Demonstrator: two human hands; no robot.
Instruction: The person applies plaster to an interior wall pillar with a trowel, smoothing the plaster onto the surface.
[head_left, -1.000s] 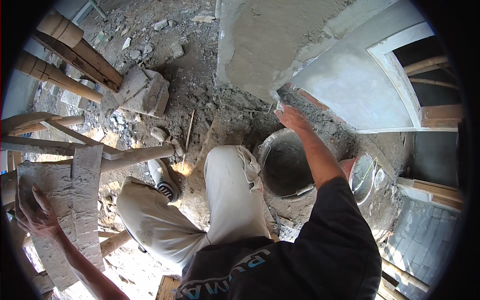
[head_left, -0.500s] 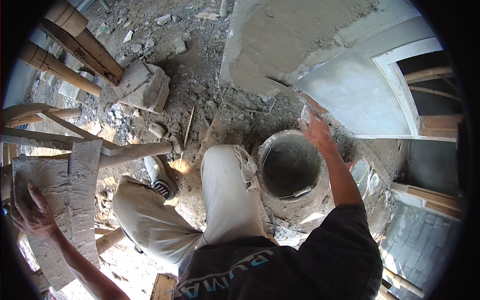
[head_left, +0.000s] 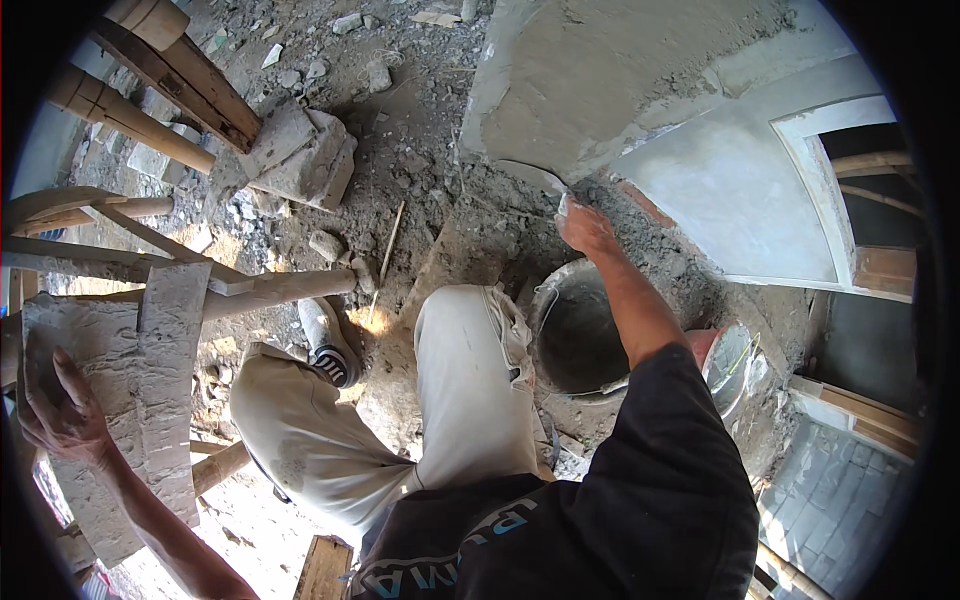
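Observation:
My right hand (head_left: 588, 227) is closed around the handle of a trowel (head_left: 532, 173). The thin blade lies against the lower edge of a wall coated in wet grey mortar (head_left: 580, 90). Below my right forearm sits a round bucket (head_left: 541, 330) with dark grey mortar (head_left: 585, 335) inside; the forearm hides part of its rim. At the far left my left hand (head_left: 68, 412) rests on a rough, mortar-crusted board (head_left: 165, 400), thumb apart from the other fingers. Nothing shows in that hand, though some fingertips are hard to make out.
Wooden poles (head_left: 270, 293) cross at the left beside the board. A broken block (head_left: 315, 165) lies at the base of upright timbers (head_left: 185, 85). Rubble covers the ground ahead. Right of the bucket stands a reddish container (head_left: 703, 347), below a smooth pale wall (head_left: 730, 200) with a framed opening.
My right hand has moved left and slightly forward, bringing the trowel's blade along the wall's lower edge. The view has shifted slightly; my left hand stays on the board.

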